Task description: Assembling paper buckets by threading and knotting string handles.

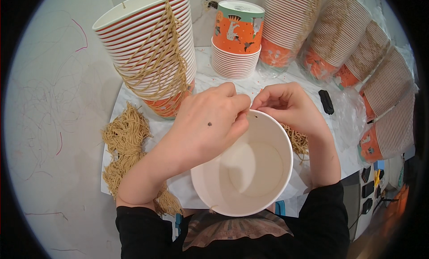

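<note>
A white-lined paper bucket [268, 187] stands open in front of me near the table's front edge, with a small hole in its far rim. A bit of tan cord [213, 209] shows at its near rim. My left hand [219, 113] reaches over the bucket to the far rim, fingers curled closed; what they pinch is hidden. My right hand [286, 104] is at the same stretch of rim from the right, thumb and fingertips pressed together at the outside; what lies between them is too small to tell.
Tan cord bundles [127, 133] lie left; more cord [296, 140] lies behind the bucket. A tall cord-draped bucket stack [147, 44] leans at left. An orange upturned bucket [237, 33] tops a short stack. Plastic-wrapped stacks [337, 28] line the right, near a black object [326, 102].
</note>
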### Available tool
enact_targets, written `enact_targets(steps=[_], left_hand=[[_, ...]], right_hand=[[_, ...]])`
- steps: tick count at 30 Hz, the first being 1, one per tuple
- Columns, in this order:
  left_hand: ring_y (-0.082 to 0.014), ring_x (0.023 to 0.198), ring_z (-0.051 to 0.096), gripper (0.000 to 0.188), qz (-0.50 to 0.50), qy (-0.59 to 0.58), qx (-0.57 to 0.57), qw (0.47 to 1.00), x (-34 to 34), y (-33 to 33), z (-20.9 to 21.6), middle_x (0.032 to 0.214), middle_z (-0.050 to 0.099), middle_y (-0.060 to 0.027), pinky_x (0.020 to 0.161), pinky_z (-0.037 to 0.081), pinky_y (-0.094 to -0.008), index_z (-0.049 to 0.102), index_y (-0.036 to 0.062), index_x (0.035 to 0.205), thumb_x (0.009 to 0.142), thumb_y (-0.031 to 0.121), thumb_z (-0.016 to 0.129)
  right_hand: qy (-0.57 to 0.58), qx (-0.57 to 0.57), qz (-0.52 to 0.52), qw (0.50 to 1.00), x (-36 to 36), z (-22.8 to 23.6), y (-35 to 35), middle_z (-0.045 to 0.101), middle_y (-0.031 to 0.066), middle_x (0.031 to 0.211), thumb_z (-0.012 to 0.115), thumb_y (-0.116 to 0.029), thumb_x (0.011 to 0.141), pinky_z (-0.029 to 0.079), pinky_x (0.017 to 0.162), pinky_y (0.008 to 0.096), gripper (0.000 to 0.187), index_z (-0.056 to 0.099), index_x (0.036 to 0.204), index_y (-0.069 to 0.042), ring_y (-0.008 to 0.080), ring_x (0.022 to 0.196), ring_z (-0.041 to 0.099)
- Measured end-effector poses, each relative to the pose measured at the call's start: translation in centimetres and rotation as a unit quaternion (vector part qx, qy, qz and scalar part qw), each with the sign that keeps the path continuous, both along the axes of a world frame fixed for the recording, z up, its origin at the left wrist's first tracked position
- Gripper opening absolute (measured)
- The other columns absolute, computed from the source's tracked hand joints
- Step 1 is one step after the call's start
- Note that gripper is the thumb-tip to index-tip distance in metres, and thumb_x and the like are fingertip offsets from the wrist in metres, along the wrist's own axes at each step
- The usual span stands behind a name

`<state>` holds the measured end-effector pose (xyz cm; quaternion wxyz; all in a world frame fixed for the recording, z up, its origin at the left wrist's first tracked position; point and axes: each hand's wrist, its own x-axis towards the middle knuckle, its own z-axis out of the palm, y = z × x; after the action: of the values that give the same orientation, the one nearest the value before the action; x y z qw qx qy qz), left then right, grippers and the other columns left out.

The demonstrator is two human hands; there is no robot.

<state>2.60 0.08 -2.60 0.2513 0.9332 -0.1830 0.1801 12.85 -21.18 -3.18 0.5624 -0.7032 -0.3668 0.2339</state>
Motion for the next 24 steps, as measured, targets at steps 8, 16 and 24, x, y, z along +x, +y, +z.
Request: enact_targets(steps=[8, 16, 24], left_hand=[[-0.0297, 0.073, 0.062, 0.011, -0.024, 0.041, -0.022, 0.999, -0.1, -0.4, -0.2, 0.08, 0.06, -0.0093, 0.063, 0.047, -0.0412, 0.066, 0.0051, 0.085, 0.085, 0.016, 0.064], [-0.0244, 0.068, 0.065, 0.015, -0.024, 0.084, -0.059, 0.994, 0.1, -0.4, -0.3, 0.079, 0.065, -0.0107, 0.062, 0.048, -0.0362, 0.068, 0.0023, 0.09, 0.087, 0.016, 0.064], [-0.0198, 0.066, 0.064, 0.019, -0.013, 0.155, -0.128, 0.98, 0.8, -0.2, -0.3, 0.078, 0.066, -0.0121, 0.061, 0.05, -0.0335, 0.067, -0.002, 0.091, 0.092, 0.017, 0.062]], right_hand=[[0.067, -0.011, 0.019, 0.998, 0.7, 0.4, -0.5, 0.075, 0.0059, 0.093, 0.069, 0.001, 0.091, 0.055, 0.074, 0.0213, 0.011, 0.075, 0.099, 0.006, 0.0073, 0.082, 0.069], [0.037, -0.046, -0.006, 0.998, -1.3, 1.2, -0.4, 0.076, 0.007, 0.089, 0.077, -0.005, 0.085, 0.057, 0.073, 0.0244, 0.014, 0.077, 0.096, 0.004, 0.0088, 0.077, 0.07], [-0.089, -0.06, -0.05, 0.993, -2.1, 0.1, 0.4, 0.074, 0.0071, 0.08, 0.076, -0.004, 0.084, 0.057, 0.074, 0.0265, 0.013, 0.075, 0.092, 0.005, 0.0106, 0.075, 0.069]])
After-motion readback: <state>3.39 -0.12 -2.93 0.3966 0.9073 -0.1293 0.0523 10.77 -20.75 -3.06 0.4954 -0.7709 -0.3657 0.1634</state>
